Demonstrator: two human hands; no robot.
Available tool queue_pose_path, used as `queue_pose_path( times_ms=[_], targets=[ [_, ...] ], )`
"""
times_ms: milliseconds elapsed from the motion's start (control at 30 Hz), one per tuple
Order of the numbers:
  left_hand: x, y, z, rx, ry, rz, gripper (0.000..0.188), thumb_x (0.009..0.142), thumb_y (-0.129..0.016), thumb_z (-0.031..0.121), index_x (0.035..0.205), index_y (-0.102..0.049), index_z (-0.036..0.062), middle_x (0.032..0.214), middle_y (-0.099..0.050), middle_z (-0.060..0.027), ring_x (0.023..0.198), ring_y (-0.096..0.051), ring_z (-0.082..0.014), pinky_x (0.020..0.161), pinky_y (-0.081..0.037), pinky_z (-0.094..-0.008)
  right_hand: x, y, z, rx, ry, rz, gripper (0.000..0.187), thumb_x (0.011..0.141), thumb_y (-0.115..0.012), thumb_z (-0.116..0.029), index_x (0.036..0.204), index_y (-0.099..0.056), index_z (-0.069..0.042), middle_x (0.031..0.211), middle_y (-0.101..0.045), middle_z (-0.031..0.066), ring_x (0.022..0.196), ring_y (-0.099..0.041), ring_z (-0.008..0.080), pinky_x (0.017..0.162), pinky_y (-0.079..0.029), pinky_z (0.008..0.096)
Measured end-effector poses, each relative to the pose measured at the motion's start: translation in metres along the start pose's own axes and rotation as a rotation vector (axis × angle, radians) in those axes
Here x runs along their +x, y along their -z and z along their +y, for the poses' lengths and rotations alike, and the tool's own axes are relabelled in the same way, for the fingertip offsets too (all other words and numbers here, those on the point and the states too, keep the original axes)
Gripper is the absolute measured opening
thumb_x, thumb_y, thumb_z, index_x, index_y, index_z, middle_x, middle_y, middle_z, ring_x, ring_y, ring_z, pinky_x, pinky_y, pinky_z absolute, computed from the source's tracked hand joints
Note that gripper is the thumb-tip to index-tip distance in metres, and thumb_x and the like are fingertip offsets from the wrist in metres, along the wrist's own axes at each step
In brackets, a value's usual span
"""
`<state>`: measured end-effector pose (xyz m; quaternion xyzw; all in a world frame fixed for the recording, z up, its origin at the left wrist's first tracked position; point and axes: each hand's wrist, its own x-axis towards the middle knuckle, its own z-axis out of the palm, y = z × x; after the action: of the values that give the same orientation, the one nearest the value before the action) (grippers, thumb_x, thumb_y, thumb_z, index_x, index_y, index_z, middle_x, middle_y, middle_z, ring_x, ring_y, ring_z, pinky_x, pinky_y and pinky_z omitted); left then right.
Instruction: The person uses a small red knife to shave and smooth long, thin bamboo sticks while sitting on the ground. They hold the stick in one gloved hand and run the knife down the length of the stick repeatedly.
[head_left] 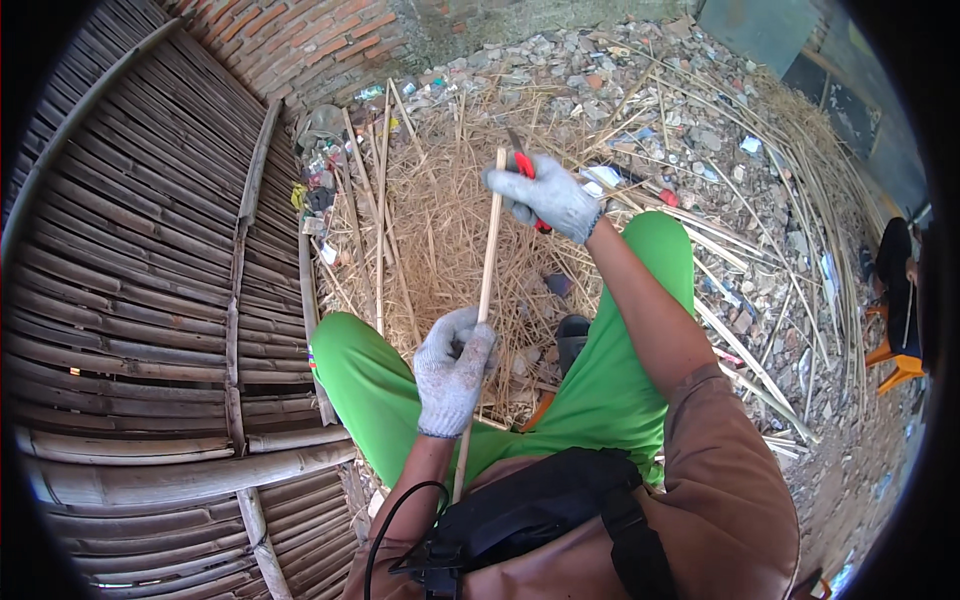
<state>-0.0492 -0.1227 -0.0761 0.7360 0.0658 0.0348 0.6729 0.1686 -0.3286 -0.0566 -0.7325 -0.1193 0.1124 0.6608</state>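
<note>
A long pale bamboo strip (490,262) runs upward from my lap, between my knees. My left hand (455,367), in a grey-white knit glove, is closed round its lower part. Higher up, my right hand (552,197), gloved the same way, grips a red-handled knife (524,166). The knife's dark blade points away from me and lies beside the strip's far end. My right thumb reaches across toward the strip; whether it presses on it, I cannot tell.
Shavings (440,220) cover the ground between my green-trousered legs. At left stands a bamboo slat wall (130,300); a brick wall (310,40) is behind. Long bamboo strips (745,350) lie on rubble at right. Another person sits on an orange stool (893,362) at far right.
</note>
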Motion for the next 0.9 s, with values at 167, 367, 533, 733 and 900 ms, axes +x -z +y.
queue_pose_path(
  times_ms=[167, 367, 533, 733, 900],
  targets=[
    [0.003, -0.005, 0.0, 0.113, -0.027, 0.029, 0.027, 0.106, -0.074, 0.013, 0.128, -0.069, -0.0035, 0.086, -0.071, -0.0028, 0.067, -0.065, -0.009, 0.061, -0.055, -0.0267, 0.004, 0.005, 0.009, 0.159, 0.115, -0.069, 0.036, 0.102, -0.082, -0.039, 0.12, -0.074, -0.01, 0.078, -0.063, -0.0049, 0.061, -0.056, 0.0052, 0.054, -0.046, 0.0257],
    [-0.001, 0.002, -0.012, 0.273, -0.138, 0.032, 0.029, 0.106, -0.074, 0.013, 0.13, -0.07, -0.003, 0.086, -0.072, -0.0027, 0.069, -0.067, -0.0093, 0.064, -0.058, -0.0272, 0.006, -0.003, 0.006, 0.219, 0.022, 0.096, 0.04, 0.105, -0.076, -0.049, 0.106, -0.072, -0.008, 0.074, -0.065, -0.0023, 0.056, -0.06, 0.0075, 0.052, -0.047, 0.0254],
    [0.006, -0.005, 0.004, -0.103, 0.059, -0.117, 0.037, 0.109, -0.071, 0.018, 0.139, -0.064, -0.0031, 0.096, -0.074, -0.0067, 0.071, -0.067, -0.0113, 0.063, -0.057, -0.0278, 0.009, -0.006, 0.014, 0.317, 0.031, 0.085, 0.041, 0.106, -0.073, -0.048, 0.106, -0.072, -0.007, 0.074, -0.066, -0.0016, 0.056, -0.06, 0.0072, 0.051, -0.047, 0.0249],
    [0.044, 0.007, 0.011, -0.466, 0.228, -0.201, 0.042, 0.109, -0.072, 0.027, 0.137, -0.064, -0.0036, 0.091, -0.071, -0.0049, 0.061, -0.058, -0.0107, 0.051, -0.044, -0.0257, -0.001, -0.03, 0.003, 0.133, 0.004, -0.122, 0.034, 0.103, -0.077, -0.04, 0.111, -0.073, -0.007, 0.075, -0.064, -0.0026, 0.057, -0.058, 0.0065, 0.051, -0.046, 0.0249],
    [0.052, -0.003, 0.009, -0.402, 0.192, -0.035, 0.033, 0.108, -0.072, 0.022, 0.131, -0.068, -0.0015, 0.085, -0.07, -0.0049, 0.056, -0.056, -0.0101, 0.047, -0.04, -0.0261, -0.01, -0.044, 0.012, -0.018, 0.055, -0.301, 0.035, 0.098, -0.082, -0.04, 0.11, -0.073, -0.008, 0.08, -0.067, -0.0012, 0.061, -0.06, 0.0075, 0.054, -0.049, 0.0272]
  ],
)
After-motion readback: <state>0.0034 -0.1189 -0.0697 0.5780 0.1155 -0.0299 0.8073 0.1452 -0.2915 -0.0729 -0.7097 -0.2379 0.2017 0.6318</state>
